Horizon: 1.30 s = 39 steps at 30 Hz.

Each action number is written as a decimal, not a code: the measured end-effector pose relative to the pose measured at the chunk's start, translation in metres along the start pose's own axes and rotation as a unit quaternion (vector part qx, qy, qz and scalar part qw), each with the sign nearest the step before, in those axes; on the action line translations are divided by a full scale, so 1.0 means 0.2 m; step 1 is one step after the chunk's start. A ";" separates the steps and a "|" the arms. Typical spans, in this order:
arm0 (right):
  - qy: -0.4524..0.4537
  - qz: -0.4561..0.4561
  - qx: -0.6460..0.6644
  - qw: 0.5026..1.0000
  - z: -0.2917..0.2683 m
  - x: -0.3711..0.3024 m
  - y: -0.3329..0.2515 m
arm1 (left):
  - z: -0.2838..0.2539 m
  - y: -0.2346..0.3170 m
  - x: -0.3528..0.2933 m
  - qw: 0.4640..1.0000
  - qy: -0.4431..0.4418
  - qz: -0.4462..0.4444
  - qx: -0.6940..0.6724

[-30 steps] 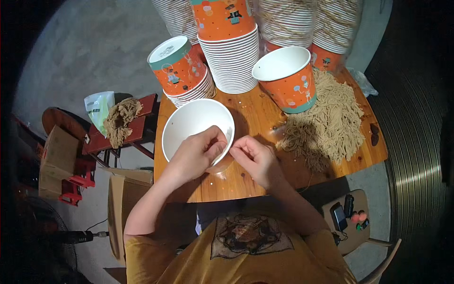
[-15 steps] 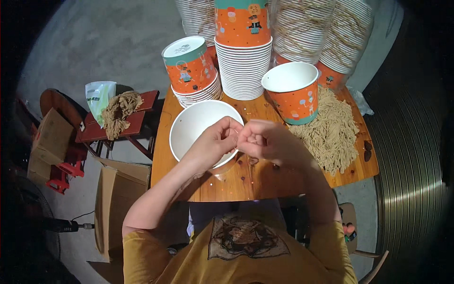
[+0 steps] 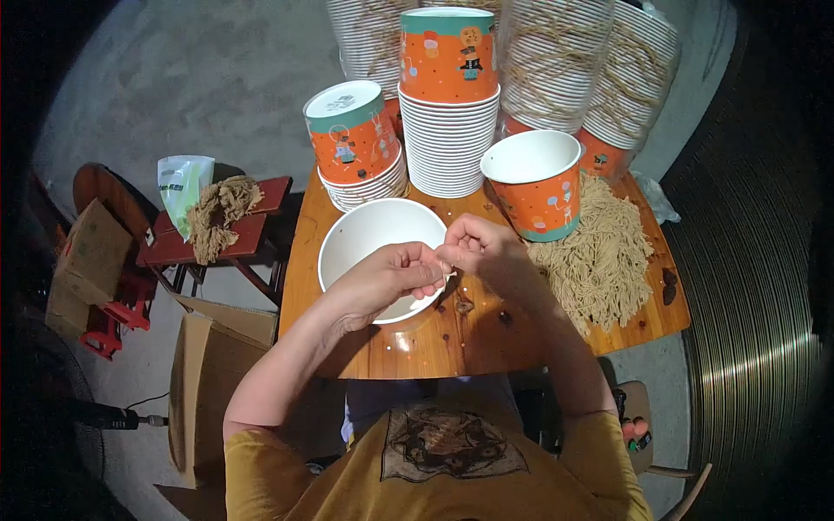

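Observation:
My left hand (image 3: 384, 280) and my right hand (image 3: 497, 257) meet over the right rim of a white-lined paper bucket (image 3: 363, 236). Fingertips and thumbs are pinched together around a thin beige cord (image 3: 450, 274), and a short end of it pokes out below them. The rest of the cord is hidden by my fingers. This bucket has a small hole near its rim on the left. Just beyond my right hand, an orange and green paper bucket (image 3: 540, 207) stands upright beside a heap of loose beige cords (image 3: 608, 252).
A tall stack of upside-down buckets (image 3: 448, 130) rises at the back, with a shorter stack (image 3: 354, 143) to its left. Bagged stacks (image 3: 556, 74) with cords on them are behind. To the left, a red bench (image 3: 248, 234) holds a cord bundle (image 3: 224, 208).
My right hand has turned and my fingers have shifted slightly, so a cord end now shows below them. The whole view has tilted a little, with the table appearing lower.

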State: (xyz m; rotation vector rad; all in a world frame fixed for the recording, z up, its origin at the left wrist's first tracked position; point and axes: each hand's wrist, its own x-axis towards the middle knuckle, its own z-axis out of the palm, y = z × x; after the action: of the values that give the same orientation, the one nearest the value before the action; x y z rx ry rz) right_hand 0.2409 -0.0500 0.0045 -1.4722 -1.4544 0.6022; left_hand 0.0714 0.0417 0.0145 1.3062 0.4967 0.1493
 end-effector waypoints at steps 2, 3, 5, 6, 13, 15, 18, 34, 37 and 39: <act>0.003 0.027 0.025 0.999 0.01 -0.01 -0.01 | -0.01 -0.01 0.00 1.000 0.003 0.001 0.008; 0.006 0.055 0.049 0.997 0.02 -0.01 -0.01 | -0.01 -0.02 0.01 1.000 0.005 0.002 0.003; -0.003 0.053 0.093 0.994 0.03 -0.02 0.01 | -0.01 -0.02 0.00 1.000 0.009 0.004 -0.004; -0.012 0.051 0.138 0.989 0.03 -0.02 0.02 | -0.02 -0.03 0.00 0.999 0.015 0.013 0.028; -0.014 0.043 0.099 0.994 0.00 -0.04 -0.01 | 0.00 -0.02 0.02 0.995 0.038 0.029 0.084; -0.026 0.039 0.144 0.988 0.00 -0.03 -0.02 | 0.01 -0.02 0.02 0.996 0.034 0.035 0.079; -0.026 0.030 0.088 0.995 -0.01 -0.01 -0.01 | 0.01 -0.02 0.02 0.996 0.025 0.038 0.074; 0.091 -0.041 0.080 0.992 0.08 -0.16 0.08 | 0.03 0.01 0.02 0.996 0.038 0.033 0.080; 0.110 -0.065 0.022 0.991 0.09 -0.17 0.04 | 0.02 0.00 0.02 0.997 0.034 0.025 0.072; 0.119 -0.051 0.030 0.991 0.12 -0.18 0.01 | 0.00 0.01 0.02 1.000 0.021 -0.012 -0.007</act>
State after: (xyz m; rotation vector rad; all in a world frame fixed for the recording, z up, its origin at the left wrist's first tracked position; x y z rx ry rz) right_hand 0.2158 -0.0777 -0.0177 -1.3624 -1.3051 0.3896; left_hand 0.0753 0.0433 0.0145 1.2844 0.5460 0.1608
